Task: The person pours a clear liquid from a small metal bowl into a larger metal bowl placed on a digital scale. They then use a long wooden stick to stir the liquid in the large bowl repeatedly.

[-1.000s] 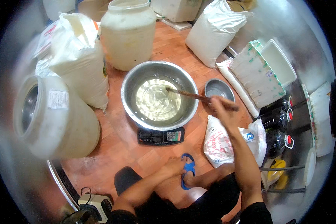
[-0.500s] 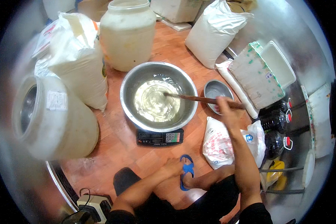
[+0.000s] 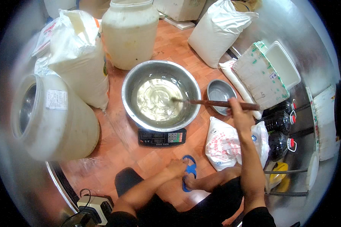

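My right hand (image 3: 240,112) is closed around the thick end of a brown wooden stick (image 3: 216,102). The stick crosses the rim of a large metal basin (image 3: 131,118), its far tip dipping into clear, pale liquid (image 3: 155,100) that shows swirling ripples. Beneath the basin, a black digital scale (image 3: 161,137) juts out on my side. My left hand (image 3: 177,167) rests low beside my foot in a blue slipper (image 3: 190,170); its fingers look loosely stretched, with nothing visible in them.
A smaller metal bowl (image 3: 220,90) lies right of the basin, near a white plastic bag (image 3: 220,142). Large plastic barrels (image 3: 130,38) and white sacks (image 3: 79,60) stand left and behind. Dark bottles with red caps (image 3: 278,145) and a foam box (image 3: 259,77) line the right.
My right hand has moved slightly right and down with the stick, and the stick's tip has shifted right in the liquid. My left hand stays in place.
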